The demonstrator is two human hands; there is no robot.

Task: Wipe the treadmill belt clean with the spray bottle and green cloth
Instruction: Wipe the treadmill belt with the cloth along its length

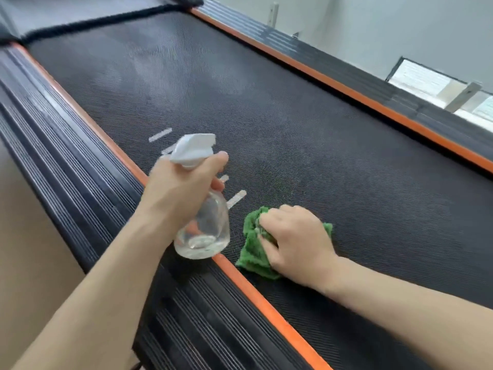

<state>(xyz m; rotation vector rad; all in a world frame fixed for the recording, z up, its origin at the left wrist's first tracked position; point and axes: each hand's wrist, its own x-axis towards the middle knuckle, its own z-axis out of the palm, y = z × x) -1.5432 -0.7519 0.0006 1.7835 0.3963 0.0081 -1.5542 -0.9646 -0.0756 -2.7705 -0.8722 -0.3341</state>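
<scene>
The black textured treadmill belt (266, 108) runs diagonally across the view, with pale smears near its far end and short white marks by its left edge. My left hand (178, 190) grips a clear spray bottle (205, 228) with a white trigger head, held over the belt's left edge, nozzle pointing right. My right hand (296, 241) presses a crumpled green cloth (253, 247) flat on the belt close to the near left edge.
Orange strips (266, 305) border the belt on both sides, with ribbed black side rails (66, 166) outside them. A beige floor (24, 249) lies to the left. A pale wall and a window (426, 81) are at the upper right.
</scene>
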